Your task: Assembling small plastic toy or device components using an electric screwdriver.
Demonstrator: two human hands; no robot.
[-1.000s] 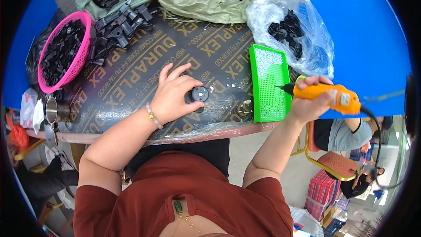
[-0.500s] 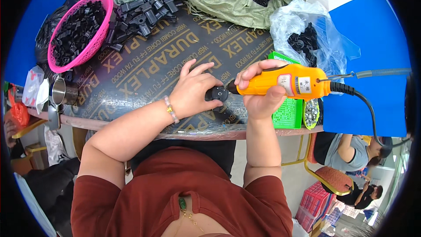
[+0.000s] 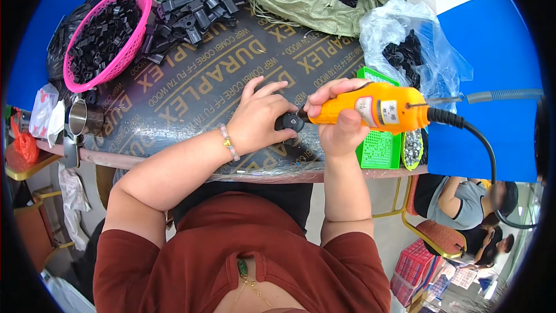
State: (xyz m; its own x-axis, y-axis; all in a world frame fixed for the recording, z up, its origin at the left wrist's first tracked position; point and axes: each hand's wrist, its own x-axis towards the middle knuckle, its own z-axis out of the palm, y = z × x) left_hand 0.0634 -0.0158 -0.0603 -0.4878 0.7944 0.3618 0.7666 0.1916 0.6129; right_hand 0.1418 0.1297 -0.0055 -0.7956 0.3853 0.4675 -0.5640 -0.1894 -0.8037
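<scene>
My right hand (image 3: 339,122) grips an orange electric screwdriver (image 3: 376,108) lying sideways, its black cord trailing off to the right. The tool's tip meets a small black plastic part (image 3: 288,122) that my left hand (image 3: 260,119) pinches against the dark printed table board (image 3: 191,90). Both hands sit near the table's front edge, just left of a green tray (image 3: 377,149).
A pink basket (image 3: 107,37) of black parts stands at the back left, with loose black parts (image 3: 191,8) beside it. Green sacks (image 3: 324,0) and a clear plastic bag (image 3: 411,52) of parts lie at the back. A metal cup (image 3: 84,119) stands left. Seated people (image 3: 469,203) are lower right.
My right hand has brought the screwdriver in from the right over the green tray until its tip reached the black part in my left hand. The view has shifted slightly.
</scene>
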